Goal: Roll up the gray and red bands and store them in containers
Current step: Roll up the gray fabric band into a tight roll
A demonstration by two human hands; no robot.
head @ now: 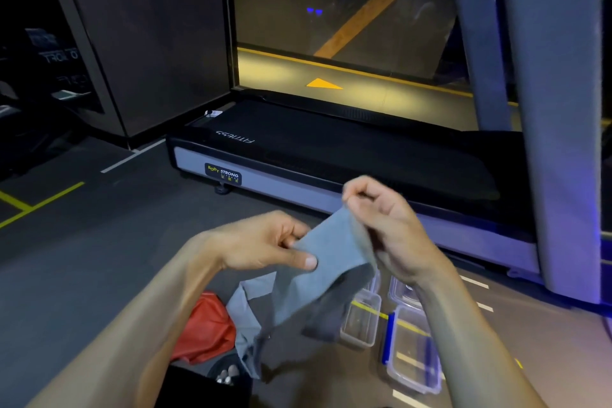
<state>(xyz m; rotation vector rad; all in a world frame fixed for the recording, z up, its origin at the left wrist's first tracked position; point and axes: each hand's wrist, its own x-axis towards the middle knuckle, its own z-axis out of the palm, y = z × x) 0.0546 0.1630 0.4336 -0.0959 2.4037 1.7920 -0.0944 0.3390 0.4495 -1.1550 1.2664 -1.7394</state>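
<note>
While held aloft — gray band between left hand and right hand.

Dark gym floor with yellow and white lines, red band bunched at 7 o'clock, clear containers at 5 o'clock, one with a blue clip, treadmill across 12 to 3 o'clock

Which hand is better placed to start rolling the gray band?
Probably the right hand: it pinches the top end of the flat gray fabric band, where a roll would start. The left hand holds the band lower down, steadying it.
</note>
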